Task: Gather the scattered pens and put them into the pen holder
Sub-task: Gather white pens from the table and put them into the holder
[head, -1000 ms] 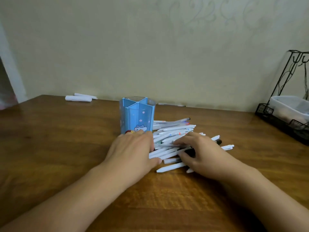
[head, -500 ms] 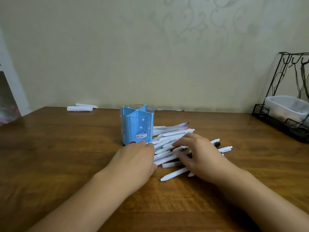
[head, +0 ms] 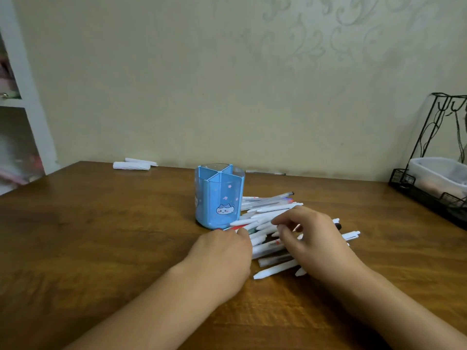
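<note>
So far nothing looks done: the blue pen holder stands upright on the wooden table and no pen shows above its rim; its divided compartments appear empty, though their bottoms are hidden. The pile of pens, mostly white, lies just right of the holder, with the nearest ones touching its base, and a few strays reach toward the table's right, such as the white click pen.

The left hand rests at the pile's left edge, fingers bent down onto the pens; whether it grips any I cannot tell. The right hand hovers over the middle of the pile, fingers loosely curled and spread, apparently holding nothing.

At the far right, a black wire rack holds a translucent plastic tub; its contents are too blurred to name. 2 white rolled items lie by the wall.

All gathering and loading seems left.
</note>
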